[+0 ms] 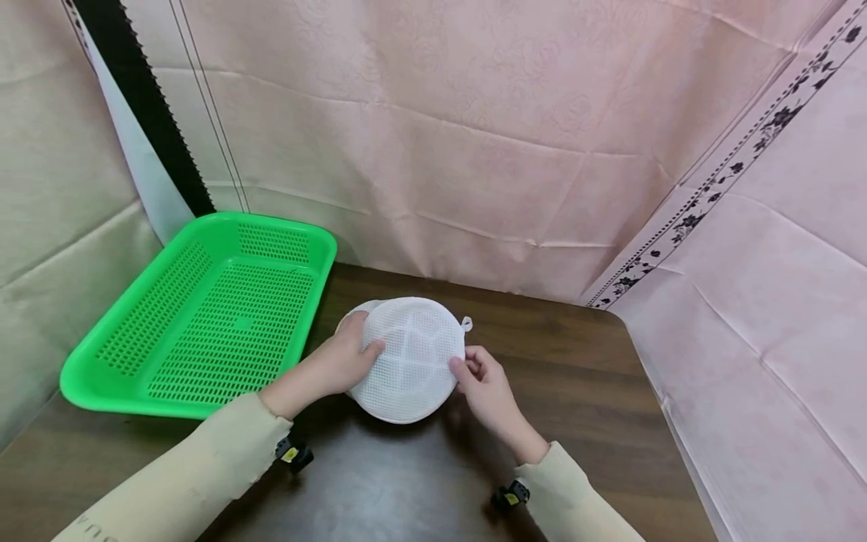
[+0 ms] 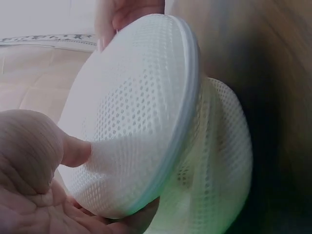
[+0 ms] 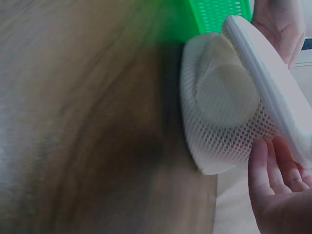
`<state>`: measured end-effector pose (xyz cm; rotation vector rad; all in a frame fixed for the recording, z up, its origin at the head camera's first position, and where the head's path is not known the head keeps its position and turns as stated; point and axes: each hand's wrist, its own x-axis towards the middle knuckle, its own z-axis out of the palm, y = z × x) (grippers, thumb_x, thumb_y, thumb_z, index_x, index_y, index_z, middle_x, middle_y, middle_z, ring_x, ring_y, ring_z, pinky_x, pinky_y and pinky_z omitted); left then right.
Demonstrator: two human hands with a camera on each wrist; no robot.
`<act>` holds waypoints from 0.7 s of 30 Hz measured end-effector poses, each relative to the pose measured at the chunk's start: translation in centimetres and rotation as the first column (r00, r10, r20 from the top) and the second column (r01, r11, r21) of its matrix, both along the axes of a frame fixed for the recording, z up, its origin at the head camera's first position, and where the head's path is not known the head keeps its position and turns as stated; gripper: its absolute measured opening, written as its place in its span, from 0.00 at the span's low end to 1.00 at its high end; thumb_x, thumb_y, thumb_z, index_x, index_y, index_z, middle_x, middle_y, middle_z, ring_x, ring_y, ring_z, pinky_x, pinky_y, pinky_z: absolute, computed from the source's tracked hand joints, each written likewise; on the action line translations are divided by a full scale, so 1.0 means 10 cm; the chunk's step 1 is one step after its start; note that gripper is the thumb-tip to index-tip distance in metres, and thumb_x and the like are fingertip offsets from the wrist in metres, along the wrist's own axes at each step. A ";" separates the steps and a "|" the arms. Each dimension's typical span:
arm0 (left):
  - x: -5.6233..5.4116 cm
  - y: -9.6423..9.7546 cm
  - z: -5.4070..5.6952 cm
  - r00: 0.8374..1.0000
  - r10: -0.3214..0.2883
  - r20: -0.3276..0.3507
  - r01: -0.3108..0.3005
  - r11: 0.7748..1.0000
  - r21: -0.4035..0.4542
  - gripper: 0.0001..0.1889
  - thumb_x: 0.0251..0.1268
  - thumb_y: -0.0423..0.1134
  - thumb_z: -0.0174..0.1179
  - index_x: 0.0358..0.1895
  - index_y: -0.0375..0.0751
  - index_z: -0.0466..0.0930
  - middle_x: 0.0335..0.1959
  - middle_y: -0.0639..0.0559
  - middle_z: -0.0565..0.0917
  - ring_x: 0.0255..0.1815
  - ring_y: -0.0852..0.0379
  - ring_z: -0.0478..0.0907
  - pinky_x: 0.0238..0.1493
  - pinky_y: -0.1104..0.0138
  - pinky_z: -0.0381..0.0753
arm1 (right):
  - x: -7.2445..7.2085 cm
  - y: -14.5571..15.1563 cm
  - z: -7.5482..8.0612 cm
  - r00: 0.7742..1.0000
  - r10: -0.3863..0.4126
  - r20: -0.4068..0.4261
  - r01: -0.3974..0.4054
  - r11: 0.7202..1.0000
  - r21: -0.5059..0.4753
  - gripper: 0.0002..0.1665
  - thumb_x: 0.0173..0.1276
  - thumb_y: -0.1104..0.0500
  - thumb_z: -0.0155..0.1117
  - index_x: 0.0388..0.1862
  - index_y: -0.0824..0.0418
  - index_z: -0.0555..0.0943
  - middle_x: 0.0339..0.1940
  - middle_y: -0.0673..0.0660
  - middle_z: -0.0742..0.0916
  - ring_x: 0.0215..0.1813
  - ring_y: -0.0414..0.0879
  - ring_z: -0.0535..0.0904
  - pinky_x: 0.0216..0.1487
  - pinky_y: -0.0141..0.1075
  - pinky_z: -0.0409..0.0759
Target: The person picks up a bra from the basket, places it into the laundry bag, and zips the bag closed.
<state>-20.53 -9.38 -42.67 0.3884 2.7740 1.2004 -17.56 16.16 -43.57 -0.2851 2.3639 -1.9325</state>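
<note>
A round white mesh laundry bag with a piped rim and a small hanging loop is held up over the table. My left hand grips its left side, thumb on the front mesh and fingers behind. My right hand pinches the right edge between thumb and fingers, just below the loop. In the left wrist view, a softer mesh part bulges behind the flat round face. The right wrist view shows a pale round shape through the mesh side.
A green plastic basket with slotted walls stands on the dark wood table, left of the bag. Pale pink cloth hangs behind the table and along its sides. Black cameras are strapped at both wrists.
</note>
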 end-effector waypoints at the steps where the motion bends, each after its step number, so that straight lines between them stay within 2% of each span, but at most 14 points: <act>1: -0.01 0.02 0.00 1.000 -0.004 0.019 0.004 1.000 0.015 0.32 0.74 0.41 0.50 0.69 0.22 0.48 0.65 0.28 0.59 0.64 0.37 0.63 0.65 0.48 0.62 | -0.03 0.01 -0.02 1.000 -0.024 -0.007 0.024 1.000 -0.003 0.12 0.73 0.63 0.58 0.48 0.70 0.76 0.35 0.63 0.86 0.35 0.46 0.81 0.38 0.36 0.81; 6: -0.09 0.13 0.06 0.991 -0.032 0.129 0.018 0.994 0.109 0.34 0.75 0.42 0.48 0.69 0.22 0.43 0.64 0.27 0.58 0.64 0.39 0.63 0.64 0.48 0.63 | -0.20 0.08 -0.06 0.989 -0.141 -0.055 0.141 0.990 0.003 0.13 0.73 0.58 0.58 0.46 0.68 0.78 0.33 0.60 0.86 0.32 0.44 0.81 0.34 0.31 0.78; 10: -0.22 0.24 0.09 0.977 -0.026 0.211 -0.013 0.983 0.183 0.34 0.75 0.44 0.48 0.70 0.26 0.41 0.65 0.29 0.59 0.65 0.42 0.64 0.65 0.49 0.63 | -0.33 0.16 0.02 0.973 -0.218 -0.077 0.219 0.976 0.007 0.16 0.73 0.55 0.58 0.48 0.67 0.79 0.35 0.60 0.86 0.35 0.43 0.81 0.36 0.30 0.77; 13: -0.30 0.31 0.10 0.971 -0.014 0.240 -0.050 0.965 0.258 0.34 0.75 0.44 0.48 0.71 0.31 0.40 0.68 0.31 0.58 0.67 0.44 0.62 0.67 0.51 0.61 | -0.41 0.22 0.09 0.970 -0.233 -0.077 0.231 0.973 -0.031 0.17 0.74 0.57 0.57 0.53 0.68 0.77 0.40 0.63 0.86 0.39 0.43 0.81 0.40 0.31 0.78; 17: -0.39 0.38 0.08 0.979 -0.033 0.199 -0.041 0.934 0.354 0.36 0.74 0.39 0.48 0.73 0.37 0.34 0.72 0.32 0.51 0.71 0.45 0.56 0.69 0.52 0.57 | -0.51 0.32 0.14 0.972 -0.210 -0.103 0.198 0.974 -0.109 0.22 0.72 0.67 0.55 0.64 0.67 0.70 0.51 0.68 0.82 0.47 0.44 0.80 0.45 0.30 0.78; 21: -0.49 0.43 0.03 0.996 -0.040 0.076 0.006 0.914 0.405 0.39 0.72 0.34 0.50 0.75 0.42 0.34 0.73 0.34 0.50 0.72 0.46 0.54 0.70 0.53 0.55 | -0.58 0.38 0.17 0.975 -0.163 -0.150 0.138 0.977 -0.165 0.30 0.70 0.73 0.54 0.70 0.65 0.63 0.58 0.69 0.78 0.55 0.51 0.77 0.49 0.31 0.77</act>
